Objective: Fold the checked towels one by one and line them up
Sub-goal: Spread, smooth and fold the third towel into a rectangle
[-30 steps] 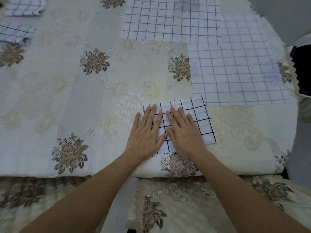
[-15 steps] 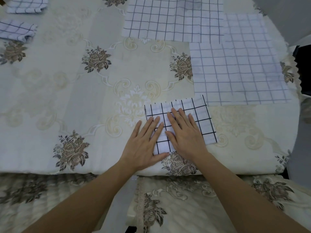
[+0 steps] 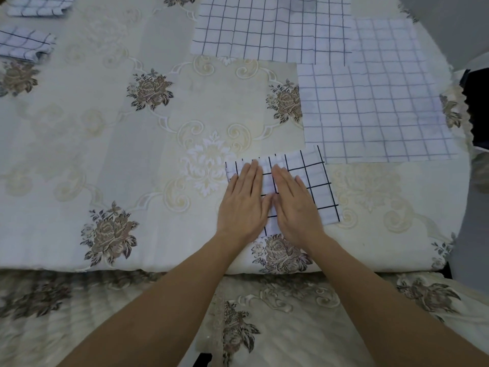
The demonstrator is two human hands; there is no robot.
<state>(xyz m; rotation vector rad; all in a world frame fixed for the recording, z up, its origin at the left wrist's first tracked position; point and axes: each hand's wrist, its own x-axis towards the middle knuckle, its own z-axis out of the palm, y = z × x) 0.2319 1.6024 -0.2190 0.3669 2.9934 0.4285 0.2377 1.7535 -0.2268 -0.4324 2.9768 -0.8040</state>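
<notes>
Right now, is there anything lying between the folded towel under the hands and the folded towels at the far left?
Nothing visible: between the folded towel under both hands and the folded towels far left lies only bare tablecloth.

Two flat hands, left hand [image 3: 242, 205] and right hand [image 3: 296, 207], hide the near and middle part of the folded checked towel [image 3: 315, 186], so its layers cannot be counted. The top edge cuts off the far unfolded towel [image 3: 270, 25] and the folded towel in the far-left corner [image 3: 37, 6]; another folded towel [image 3: 23, 43] runs off the left edge. A dark object [image 3: 479, 107], possibly furniture, is clipped at right.
</notes>
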